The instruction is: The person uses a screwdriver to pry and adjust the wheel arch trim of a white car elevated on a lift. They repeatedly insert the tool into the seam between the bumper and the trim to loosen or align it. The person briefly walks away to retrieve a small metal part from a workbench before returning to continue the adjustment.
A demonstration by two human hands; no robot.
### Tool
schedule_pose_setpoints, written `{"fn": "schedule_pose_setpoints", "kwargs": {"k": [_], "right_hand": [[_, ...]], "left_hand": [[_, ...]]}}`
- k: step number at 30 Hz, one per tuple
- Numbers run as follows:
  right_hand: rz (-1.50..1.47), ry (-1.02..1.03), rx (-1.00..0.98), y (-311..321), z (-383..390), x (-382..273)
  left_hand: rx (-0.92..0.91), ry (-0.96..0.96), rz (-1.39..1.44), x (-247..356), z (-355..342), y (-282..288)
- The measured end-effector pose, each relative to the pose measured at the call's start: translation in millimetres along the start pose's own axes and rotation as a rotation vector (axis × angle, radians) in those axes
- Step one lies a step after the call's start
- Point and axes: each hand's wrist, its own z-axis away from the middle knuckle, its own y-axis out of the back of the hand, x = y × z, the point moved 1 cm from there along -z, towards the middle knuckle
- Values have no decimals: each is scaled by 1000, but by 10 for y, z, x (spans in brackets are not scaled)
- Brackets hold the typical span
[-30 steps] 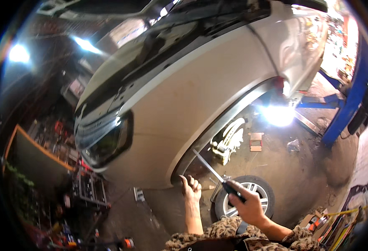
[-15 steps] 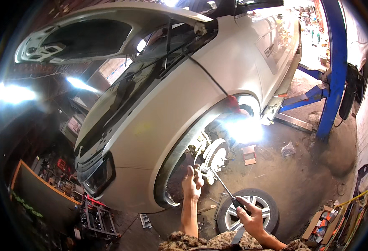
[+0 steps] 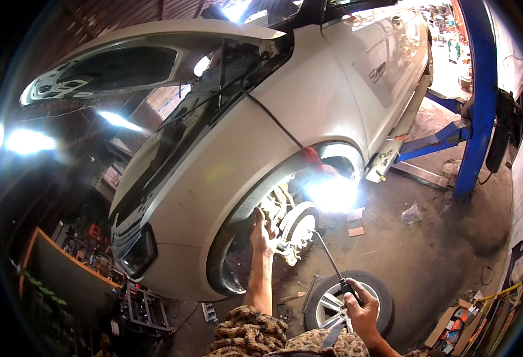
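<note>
My right hand [image 3: 361, 303] is closed around the black handle of a long screwdriver [image 3: 330, 256]. Its metal shaft points up and away, the tip close to the face of the brake disc [image 3: 293, 218]; I cannot tell whether they touch. My left hand [image 3: 264, 234] reaches into the front wheel arch beside the disc, among the brake and suspension parts [image 3: 278, 203]. Its fingers are curled, and what they grip, if anything, is hidden. The white car [image 3: 214, 172] stands raised with that wheel off and its hood up.
A removed wheel [image 3: 380, 290] lies on the floor below my right hand. A bright work lamp [image 3: 333, 193] glares in the arch. Behind it stand a blue lift post [image 3: 481, 101] and its arm [image 3: 434, 141]. At right is a cardboard box of small parts [image 3: 451, 327]; a small open box [image 3: 355, 222] lies farther off.
My left hand has moved up and left, deeper into the arch beside the brake parts. The screwdriver has shifted right, its tip now near the disc's face. The view has shifted slightly.
</note>
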Motion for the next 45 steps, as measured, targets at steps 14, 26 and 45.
{"fn": "schedule_pose_setpoints", "kwargs": {"k": [14, 26, 45], "right_hand": [[27, 114, 209, 134, -133, 141], [35, 270, 474, 459, -1125, -36], [270, 478, -458, 504, -2677, -416]], "left_hand": [[-285, -169, -478, -787, -953, -1068], [-345, -303, -480, -667, -636, -1542], [568, -324, 29, -619, -594, -521]]}}
